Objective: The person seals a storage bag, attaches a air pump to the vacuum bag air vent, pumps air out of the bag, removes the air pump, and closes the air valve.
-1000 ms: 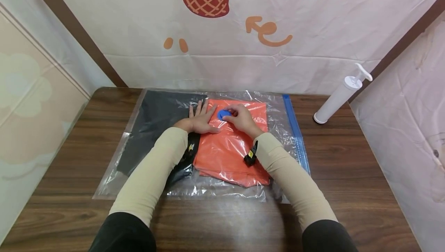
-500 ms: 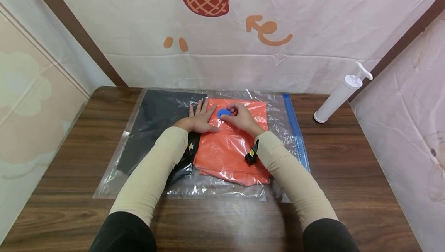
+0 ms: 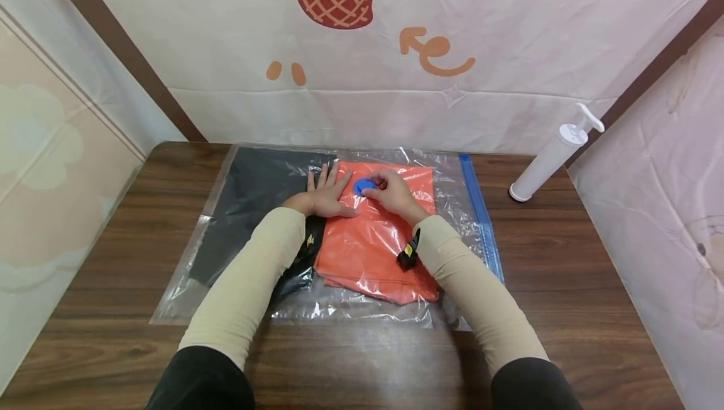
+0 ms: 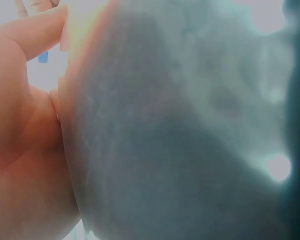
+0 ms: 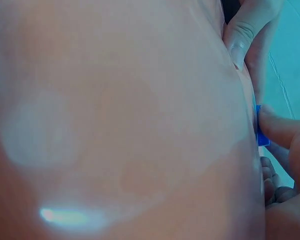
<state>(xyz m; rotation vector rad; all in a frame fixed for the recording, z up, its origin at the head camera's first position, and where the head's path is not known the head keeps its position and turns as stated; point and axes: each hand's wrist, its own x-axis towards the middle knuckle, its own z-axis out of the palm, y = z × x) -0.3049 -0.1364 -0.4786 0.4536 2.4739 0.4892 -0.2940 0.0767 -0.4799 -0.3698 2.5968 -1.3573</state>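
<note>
A clear plastic vacuum storage bag (image 3: 450,209) lies flat on the table, holding a folded dark cloth (image 3: 249,190) on the left and a folded orange cloth (image 3: 367,249) on the right. My left hand (image 3: 326,199) rests on the bag with fingers spread, where the two cloths meet. On the film over the orange cloth is a round blue valve cap (image 3: 361,187). The thumb and fingers of my right hand (image 3: 397,196) pinch its right edge. In the right wrist view, a thumb touches the blue cap (image 5: 263,131); bag film fills most of that view.
A white hand pump (image 3: 547,165) stands at the right rear of the wooden table (image 3: 565,271). The bag's blue zip strip (image 3: 479,199) runs along its right side. A printed cloth backdrop (image 3: 362,114) rises behind the table, with more cloth at both sides.
My right fingers shift slightly at the blue valve cap, turning a little between frames. The left hand, bag and pump stay in place.
</note>
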